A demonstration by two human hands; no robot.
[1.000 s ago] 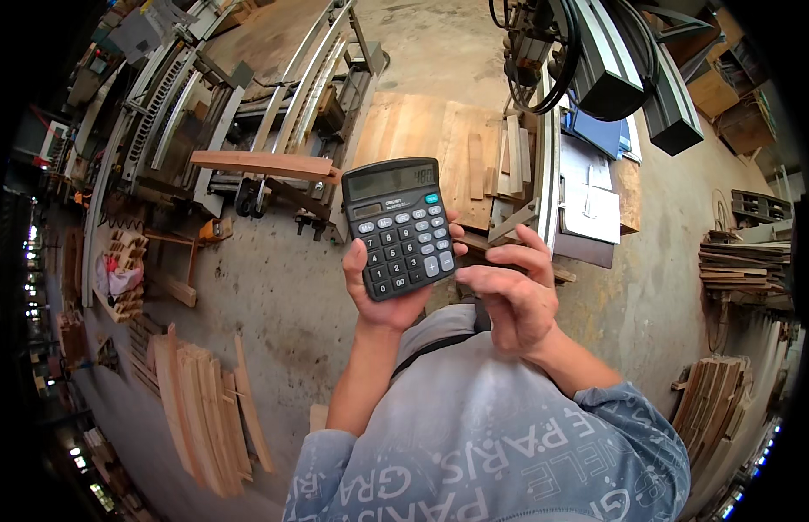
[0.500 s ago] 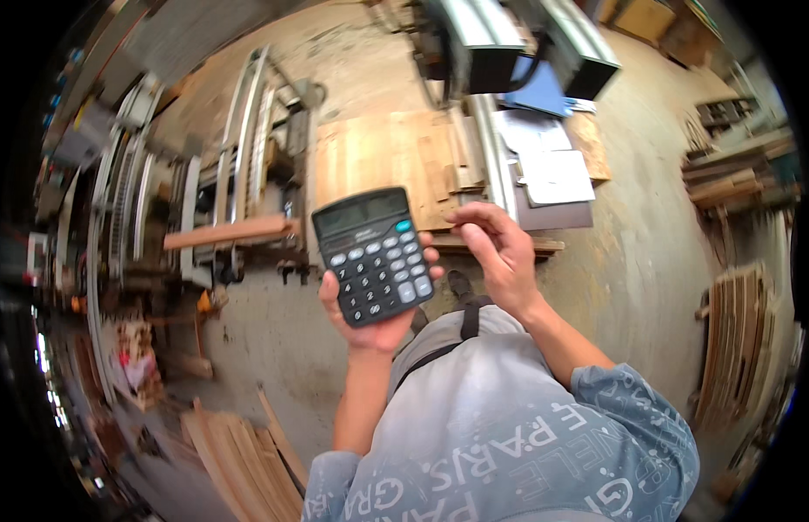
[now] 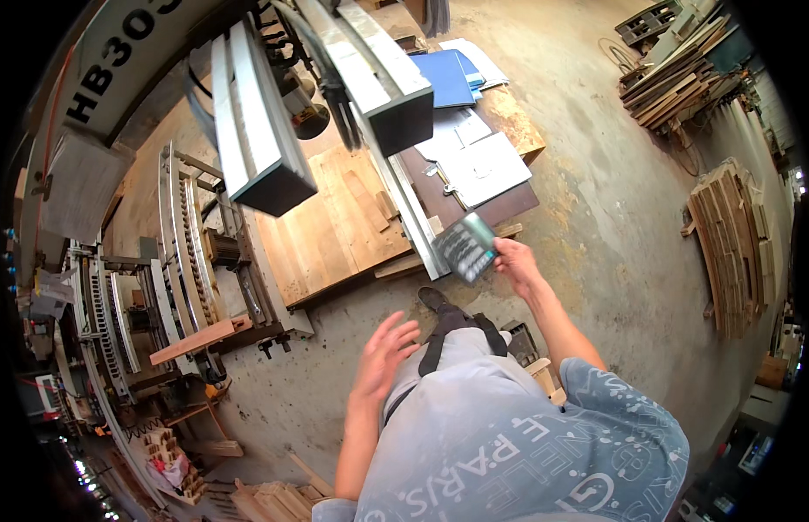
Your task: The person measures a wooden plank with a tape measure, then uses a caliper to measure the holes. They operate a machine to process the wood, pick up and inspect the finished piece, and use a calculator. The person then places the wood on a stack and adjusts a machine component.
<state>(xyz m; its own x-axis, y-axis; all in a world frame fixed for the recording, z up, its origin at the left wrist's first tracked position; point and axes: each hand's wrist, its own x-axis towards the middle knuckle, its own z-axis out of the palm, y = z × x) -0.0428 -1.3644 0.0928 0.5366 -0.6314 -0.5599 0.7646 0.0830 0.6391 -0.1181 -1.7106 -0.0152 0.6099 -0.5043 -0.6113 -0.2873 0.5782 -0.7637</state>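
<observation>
While my right hand (image 3: 518,264) pinches the calculator (image 3: 468,248) by one edge, it hangs in the air just off the near corner of the table (image 3: 335,235), close to the metal rail (image 3: 413,217). The calculator looks blurred, so grip detail is hard to tell. My left hand (image 3: 383,352) is released, fingers spread, well short of the calculator. Risk: an edge grip could slip and drop it on the concrete floor (image 3: 596,217), or clip the rail.

I see a dark plastic calculator (image 3: 468,248), smooth wooden boards (image 3: 335,228), glossy metal rails (image 3: 257,139), white paper (image 3: 483,165), rough concrete floor (image 3: 613,217).
</observation>
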